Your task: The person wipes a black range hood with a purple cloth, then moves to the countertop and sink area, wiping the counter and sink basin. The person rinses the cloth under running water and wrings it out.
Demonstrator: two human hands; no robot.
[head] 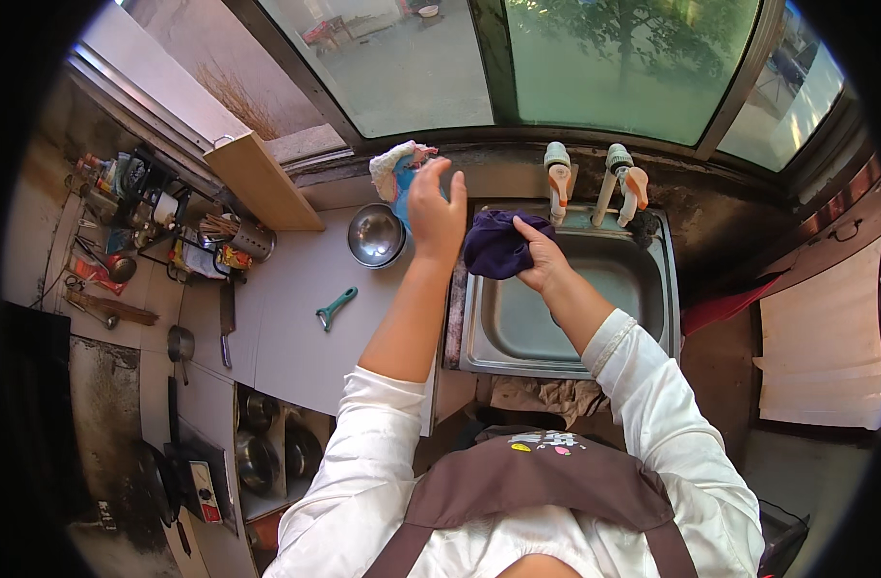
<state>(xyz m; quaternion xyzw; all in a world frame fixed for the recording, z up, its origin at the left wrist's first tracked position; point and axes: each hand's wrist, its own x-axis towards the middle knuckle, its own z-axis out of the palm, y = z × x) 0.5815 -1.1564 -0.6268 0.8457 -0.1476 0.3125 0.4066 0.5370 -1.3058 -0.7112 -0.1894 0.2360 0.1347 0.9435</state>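
My right hand grips a bunched dark purple cloth above the left rim of the stainless steel sink. My left hand is raised over the back of the counter, its thumb and fingers apart. Just behind it stands a blue object, partly covered by my fingers, with a white and pink cloth at its top. Whether my left hand touches either one is hidden. Close by on the left, a stack of metal bowls rests on the counter.
Two taps rise behind the sink. A green-handled peeler and a cleaver lie on the white counter. A wooden board leans by the window, near a metal chopstick holder. Dark scouring wool sits at the sink corner.
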